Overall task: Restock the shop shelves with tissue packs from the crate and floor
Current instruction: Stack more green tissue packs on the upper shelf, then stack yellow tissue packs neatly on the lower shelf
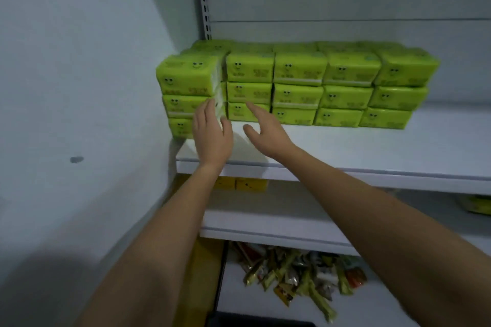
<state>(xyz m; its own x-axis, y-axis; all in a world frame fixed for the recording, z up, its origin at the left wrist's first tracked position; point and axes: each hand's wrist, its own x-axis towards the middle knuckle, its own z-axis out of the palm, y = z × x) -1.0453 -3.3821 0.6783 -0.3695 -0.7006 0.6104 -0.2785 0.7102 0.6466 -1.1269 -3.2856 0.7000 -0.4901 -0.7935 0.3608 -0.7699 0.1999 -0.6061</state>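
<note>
Both hands reach up to the green tissue packs [297, 87] on a white shelf [398, 148].
The packs stand three high in a row along the back of the shelf. The leftmost stack [186, 93] juts forward at the shelf's left end, beside the wall [79, 74]. The left hand [212, 135] lies with straight fingers against the right front corner of that stack, its grip apart and holding nothing. The right hand [265, 133] is just beside it, grip likewise apart, fingers stretched toward the bottom pack of the next column; whether they touch it cannot be told. Under this shelf lie yellow packs [244, 184], and lower still a heap of snack sachets [300, 279].
</note>
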